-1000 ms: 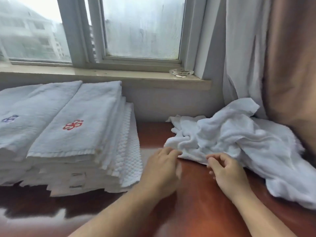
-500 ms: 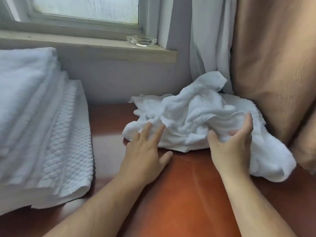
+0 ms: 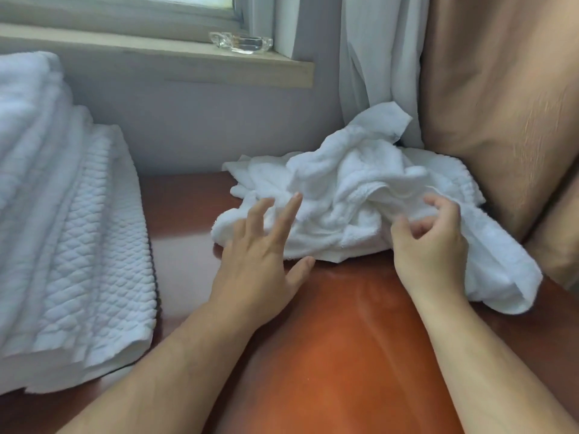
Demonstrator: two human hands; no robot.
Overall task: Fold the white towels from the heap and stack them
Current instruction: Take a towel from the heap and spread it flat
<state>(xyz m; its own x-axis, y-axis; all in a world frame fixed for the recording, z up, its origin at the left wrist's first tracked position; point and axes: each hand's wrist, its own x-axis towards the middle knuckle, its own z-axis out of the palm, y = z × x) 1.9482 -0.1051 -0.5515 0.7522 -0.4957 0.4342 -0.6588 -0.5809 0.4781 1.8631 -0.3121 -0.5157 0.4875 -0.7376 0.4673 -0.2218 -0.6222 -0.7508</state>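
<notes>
Fingers [image 3: 438, 204] of the right hand [image 3: 429, 250] against the heap [image 3: 341, 189] — grip unclear

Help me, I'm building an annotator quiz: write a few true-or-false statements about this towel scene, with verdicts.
1. The folded towel stack lies left of the heap. True.
2. The left hand grips a towel. False: its fingers are straight and spread at the heap's edge.
3. A glass ashtray sits on the windowsill. True.
4. The heap lies on the windowsill. False: it lies on the reddish-brown table.
</notes>
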